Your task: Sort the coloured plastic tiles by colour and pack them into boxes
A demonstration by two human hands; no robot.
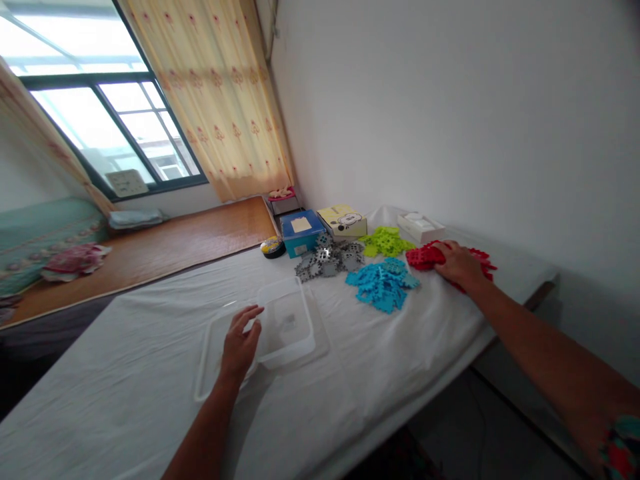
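Observation:
My right hand [459,264] reaches far to the right and rests on a pile of red plastic puzzle pieces [425,257], fingers curled over them. Beside that pile lie a blue pile [383,283], a lime green pile [385,241] and a grey pile [330,260]. My left hand [240,343] lies near the middle of the white-covered table [125,373], fingers loosely spread, touching the edge of a clear plastic container [287,323] that sits on a flat clear lid [213,360]. The container looks empty.
Behind the piles stand a blue box [301,233], a yellow cartoon box [343,221], a white box [421,227] and a roll of tape [273,247]. The white wall runs along the right. A wooden platform [165,247] and curtained window lie to the left.

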